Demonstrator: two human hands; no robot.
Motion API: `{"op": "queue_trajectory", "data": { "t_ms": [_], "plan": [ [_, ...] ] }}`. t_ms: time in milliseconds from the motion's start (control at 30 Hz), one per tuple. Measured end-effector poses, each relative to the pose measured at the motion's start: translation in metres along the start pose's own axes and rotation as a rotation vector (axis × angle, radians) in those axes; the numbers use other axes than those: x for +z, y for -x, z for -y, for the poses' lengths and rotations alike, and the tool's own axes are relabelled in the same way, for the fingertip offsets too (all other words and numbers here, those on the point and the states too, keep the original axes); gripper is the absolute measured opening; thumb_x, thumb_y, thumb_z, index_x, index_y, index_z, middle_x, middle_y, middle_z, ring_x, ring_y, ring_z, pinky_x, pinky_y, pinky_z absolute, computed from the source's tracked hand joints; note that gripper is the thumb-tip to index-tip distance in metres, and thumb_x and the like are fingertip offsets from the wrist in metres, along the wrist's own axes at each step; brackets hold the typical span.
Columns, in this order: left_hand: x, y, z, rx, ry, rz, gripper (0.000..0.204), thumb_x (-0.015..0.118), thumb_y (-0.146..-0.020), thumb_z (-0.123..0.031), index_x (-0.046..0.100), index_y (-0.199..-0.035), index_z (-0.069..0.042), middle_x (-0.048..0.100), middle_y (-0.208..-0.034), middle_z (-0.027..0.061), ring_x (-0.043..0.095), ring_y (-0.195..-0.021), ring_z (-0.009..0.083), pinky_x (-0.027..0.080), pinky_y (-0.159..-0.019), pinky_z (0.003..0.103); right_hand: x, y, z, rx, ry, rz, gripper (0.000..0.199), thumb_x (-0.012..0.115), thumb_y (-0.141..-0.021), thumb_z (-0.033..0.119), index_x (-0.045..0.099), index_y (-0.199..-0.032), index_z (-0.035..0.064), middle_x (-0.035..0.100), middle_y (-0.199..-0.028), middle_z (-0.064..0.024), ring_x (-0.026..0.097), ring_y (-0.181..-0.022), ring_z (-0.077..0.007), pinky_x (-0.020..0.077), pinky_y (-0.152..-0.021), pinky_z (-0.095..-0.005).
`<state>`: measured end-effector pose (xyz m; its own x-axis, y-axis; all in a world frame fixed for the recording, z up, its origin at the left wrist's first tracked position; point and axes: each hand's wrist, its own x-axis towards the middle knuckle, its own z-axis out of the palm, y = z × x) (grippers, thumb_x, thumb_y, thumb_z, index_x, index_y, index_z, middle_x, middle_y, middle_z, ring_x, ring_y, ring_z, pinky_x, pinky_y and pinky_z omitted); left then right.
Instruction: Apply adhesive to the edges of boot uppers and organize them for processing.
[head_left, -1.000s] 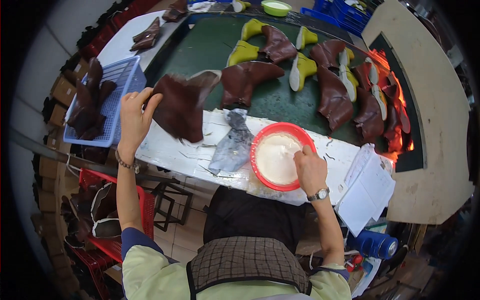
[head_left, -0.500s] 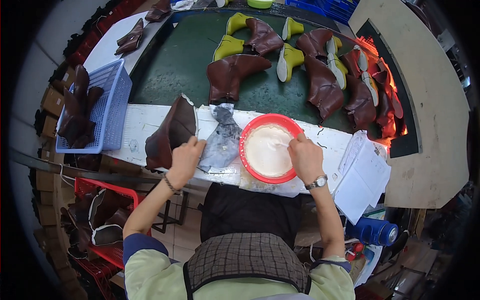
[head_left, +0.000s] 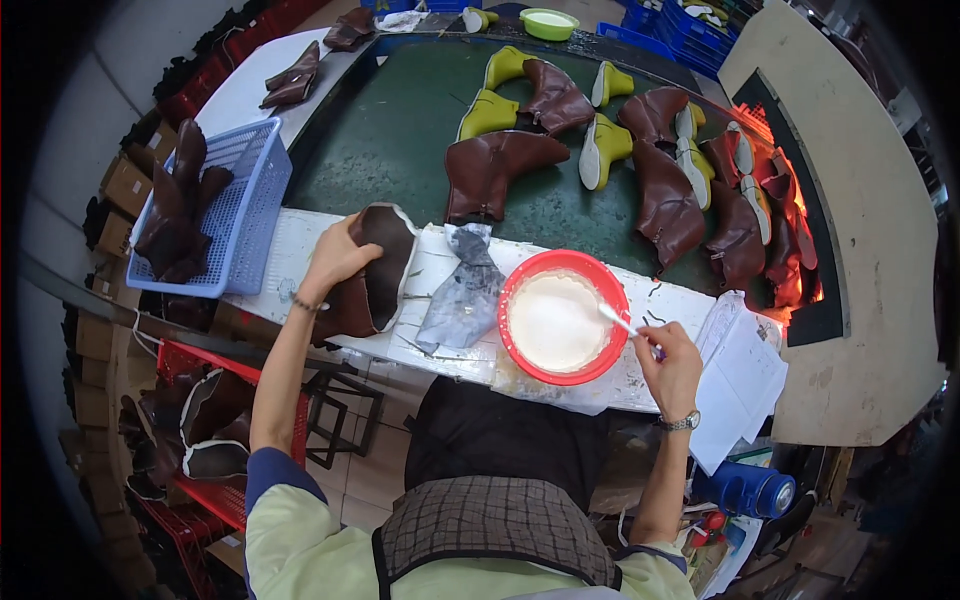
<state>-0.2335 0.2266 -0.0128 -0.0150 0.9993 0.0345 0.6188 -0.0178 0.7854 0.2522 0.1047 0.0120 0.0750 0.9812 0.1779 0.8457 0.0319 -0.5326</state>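
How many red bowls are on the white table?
1. The red bowl of white paste stands on the white table, between the grey rag and the right hand.

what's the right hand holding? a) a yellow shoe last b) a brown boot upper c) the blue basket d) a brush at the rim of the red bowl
d: the right hand grips a thin brush whose tip reaches over the rim of the red bowl of white paste, while the left hand holds the brown boot upper on the white bench.
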Motion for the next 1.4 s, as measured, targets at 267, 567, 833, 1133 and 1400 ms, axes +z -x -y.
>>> {"op": "queue_trajectory", "data": {
  "t_ms": [267,567,833,1133,1400],
  "plan": [
    [0.018,0.059,-0.1,-0.155,0.324,0.402,0.03,0.079,-0.079,-0.011,0.072,-0.102,0.007,0.073,-0.084,0.0061,0.064,-0.066,0.0099,0.05,-0.056,0.026,0.005,-0.017,0.031,-0.287,-0.417,-0.095,0.018,0.08,-0.081,0.01,0.078,-0.099,0.0088,0.064,-0.085,-0.0018,0.06,-0.077,-0.0181,0.0442,-0.073,-0.0315],
    [0.024,0.084,-0.148,-0.043,0.508,0.281,0.023,0.074,-0.086,-0.001,0.072,-0.107,0.007,0.075,-0.096,0.0061,0.066,-0.085,0.0092,0.055,-0.076,0.026,0.022,-0.029,0.066,-0.475,-0.368,-0.161,0.02,0.084,-0.077,0.016,0.079,-0.096,0.014,0.062,-0.084,0.0021,0.055,-0.077,-0.013,0.0347,-0.078,-0.0305],
    [0.041,0.093,-0.141,0.148,0.509,-0.151,0.024,0.072,-0.09,-0.003,0.07,-0.112,0.008,0.074,-0.1,0.0076,0.065,-0.09,0.0098,0.053,-0.082,0.026,0.037,-0.002,0.08,-0.444,-0.392,-0.112,0.02,0.082,-0.079,0.008,0.079,-0.098,0.0097,0.062,-0.085,-0.0003,0.058,-0.079,-0.0142,0.0416,-0.077,-0.0307],
    [0.024,0.064,-0.057,0.117,0.216,-0.103,0.095,0.087,-0.078,-0.02,0.032,-0.152,0.002,0.058,-0.137,0.0191,0.058,-0.123,0.0244,0.045,-0.105,0.036,0.052,-0.02,0.038,-0.296,0.314,-0.047,0.007,0.073,-0.082,0.016,0.074,-0.087,0.0114,0.064,-0.084,-0.0048,0.064,-0.078,-0.0259,0.0501,-0.067,-0.0403],
    [0.039,0.11,-0.004,0.21,-0.467,-0.067,0.12,0.089,-0.062,-0.015,0.02,-0.159,-0.005,0.048,-0.143,0.0273,0.049,-0.131,0.0435,0.04,-0.107,0.044,0.024,-0.009,0.022,-0.05,0.04,-0.079,0.013,0.074,-0.086,0.019,0.076,-0.094,0.0089,0.063,-0.08,-0.0052,0.066,-0.069,-0.0244,0.0487,-0.06,-0.0362]
  ]
}}
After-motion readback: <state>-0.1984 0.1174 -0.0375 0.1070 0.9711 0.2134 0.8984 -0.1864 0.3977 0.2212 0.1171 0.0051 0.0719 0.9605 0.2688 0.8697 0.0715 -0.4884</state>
